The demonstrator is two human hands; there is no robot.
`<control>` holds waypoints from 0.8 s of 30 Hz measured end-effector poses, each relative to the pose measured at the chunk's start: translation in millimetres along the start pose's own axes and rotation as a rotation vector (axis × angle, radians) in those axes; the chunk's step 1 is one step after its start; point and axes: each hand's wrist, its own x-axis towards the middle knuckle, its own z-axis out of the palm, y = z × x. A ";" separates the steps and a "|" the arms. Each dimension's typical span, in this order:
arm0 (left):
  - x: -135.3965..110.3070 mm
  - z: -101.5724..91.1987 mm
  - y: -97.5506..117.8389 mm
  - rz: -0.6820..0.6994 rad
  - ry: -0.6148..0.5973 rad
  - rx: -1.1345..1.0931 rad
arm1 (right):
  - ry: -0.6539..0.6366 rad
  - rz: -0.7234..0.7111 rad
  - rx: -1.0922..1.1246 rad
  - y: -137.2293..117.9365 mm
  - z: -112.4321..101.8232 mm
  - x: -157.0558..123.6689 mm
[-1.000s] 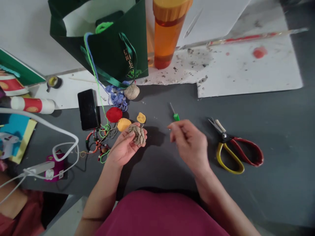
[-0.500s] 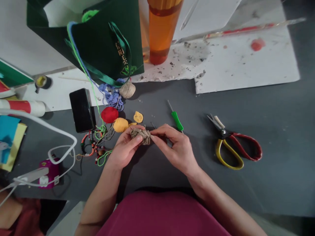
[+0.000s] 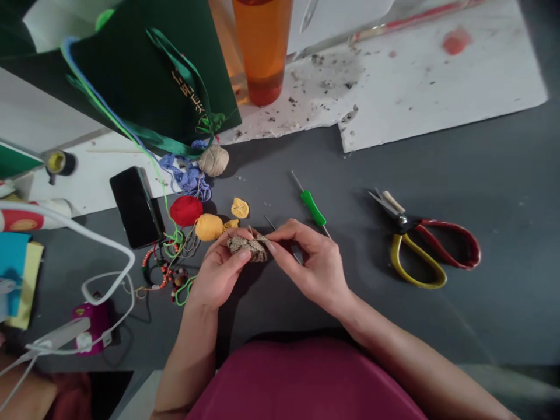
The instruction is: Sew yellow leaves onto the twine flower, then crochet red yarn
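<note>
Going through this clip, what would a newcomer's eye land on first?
The left hand and right hand meet mid-frame over the grey table, holding a small tan woven piece. Above them are a dark green paper bag and tall orange bottle; red-and-yellow scissors lie to the right.

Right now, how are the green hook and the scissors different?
The scissors are much bigger than the green hook. The hook has one thin green handle and a metal shaft, while the scissors have two loop handles, one red and one yellow. The hook lies nearer the right hand. Both lie on the gray table.
</note>
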 end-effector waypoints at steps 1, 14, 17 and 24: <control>0.0 -0.1 -0.1 0.002 0.005 0.009 | 0.001 -0.033 -0.015 0.5 0.5 -0.4; -1.5 -5.4 -6.2 0.150 0.112 0.280 | -0.055 -0.229 -0.127 6.2 2.4 -1.9; -1.1 -1.7 -7.7 0.120 0.143 0.249 | -0.063 -0.171 -0.112 8.0 3.4 -1.7; -2.4 1.0 -10.4 0.100 0.133 0.246 | -0.046 0.068 -0.004 6.1 3.8 -1.0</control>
